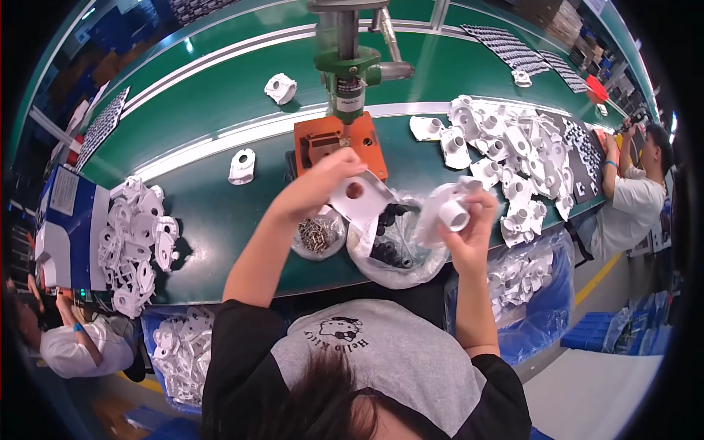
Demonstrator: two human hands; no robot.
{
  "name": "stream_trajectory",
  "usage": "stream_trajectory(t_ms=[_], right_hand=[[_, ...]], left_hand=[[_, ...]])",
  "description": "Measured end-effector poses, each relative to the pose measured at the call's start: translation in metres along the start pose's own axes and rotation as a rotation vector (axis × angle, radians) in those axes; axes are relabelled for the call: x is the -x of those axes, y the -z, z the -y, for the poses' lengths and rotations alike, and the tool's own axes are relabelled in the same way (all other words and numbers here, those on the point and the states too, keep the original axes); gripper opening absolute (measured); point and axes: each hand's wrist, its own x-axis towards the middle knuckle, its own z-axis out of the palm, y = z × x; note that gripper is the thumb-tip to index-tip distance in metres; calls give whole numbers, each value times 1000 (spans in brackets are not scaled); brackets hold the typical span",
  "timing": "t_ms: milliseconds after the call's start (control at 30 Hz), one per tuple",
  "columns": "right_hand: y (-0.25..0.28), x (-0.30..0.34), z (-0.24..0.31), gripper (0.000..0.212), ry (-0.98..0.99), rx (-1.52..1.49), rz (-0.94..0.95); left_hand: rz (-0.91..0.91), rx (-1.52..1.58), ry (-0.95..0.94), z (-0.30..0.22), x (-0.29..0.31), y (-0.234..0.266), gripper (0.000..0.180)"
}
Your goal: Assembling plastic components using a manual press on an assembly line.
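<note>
My left hand (pixel 334 176) is closed on a white plastic part (pixel 374 196) with a round hole, held just in front of the press's orange base (pixel 375 155). To its right, my right hand (pixel 475 227) grips a second white plastic part (pixel 434 209), which has a short tube sticking out and is slightly blurred. Below the two parts sits a plastic-lined bowl (pixel 411 279) of small black pieces (pixel 389 253). A smaller bag-lined container of metal screws or pins (pixel 315 235) stands beside it, under my left wrist.
A green drill-like press (pixel 348 66) rises at the table's middle. White parts are heaped at right (pixel 524 143) and left (pixel 128 246), near a blue-and-white machine (pixel 70 227). Blue bins of parts stand below (pixel 183 352) (pixel 539 323). Co-workers sit at left (pixel 88 345) and right (pixel 634 198).
</note>
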Motion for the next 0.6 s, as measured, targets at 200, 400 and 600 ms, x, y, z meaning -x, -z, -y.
stream_trajectory(t_ms=[200,400,600], right_hand=[[-21,-20,19,51,333,623,309],[-35,-19,15,47,234,731,335],[-41,-21,7,48,-17,623,216]], left_hand=[[170,9,131,7,-21,-31,54],[116,179,166,8,-9,-48,69],[135,127,38,26,-20,-32,63]])
